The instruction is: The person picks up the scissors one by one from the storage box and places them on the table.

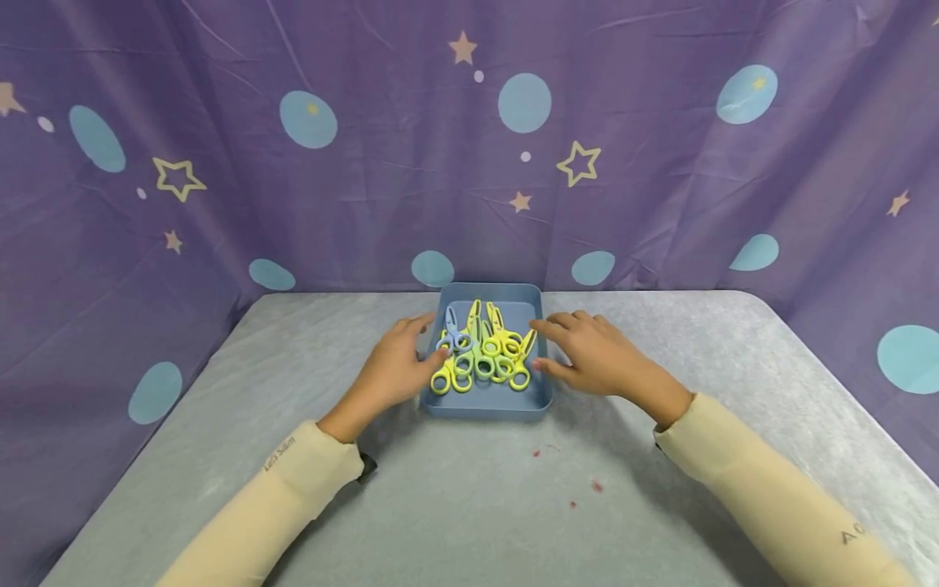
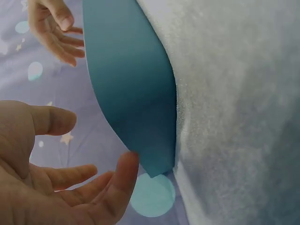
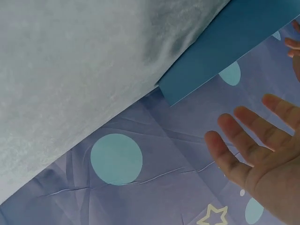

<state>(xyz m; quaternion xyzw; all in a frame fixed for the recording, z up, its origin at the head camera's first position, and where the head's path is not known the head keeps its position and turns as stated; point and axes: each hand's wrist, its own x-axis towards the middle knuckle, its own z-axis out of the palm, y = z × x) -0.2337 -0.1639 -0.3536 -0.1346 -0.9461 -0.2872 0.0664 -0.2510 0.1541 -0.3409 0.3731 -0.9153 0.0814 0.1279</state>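
A blue-grey tray (image 1: 484, 412) stands on the table and holds a pile of scissors. Several are yellow scissors (image 1: 527, 342), with green scissors (image 1: 476, 352) among them and blue scissors (image 1: 451, 319) at the left. My left hand (image 1: 396, 365) hovers by the tray's left side, thumb over the rim near the blue scissors, fingers spread and nothing held. On the opposite side, my right hand (image 1: 592, 352) reaches toward the right rim with relaxed, empty fingers. Both wrist views show the tray's outer wall (image 2: 133, 70) but not the scissors inside.
A grey cloth covers the table (image 1: 469, 505), with small red spots (image 1: 597, 487) in front of the tray. Behind the table's back edge hangs a purple curtain (image 1: 411, 196) printed with stars and blue dots.
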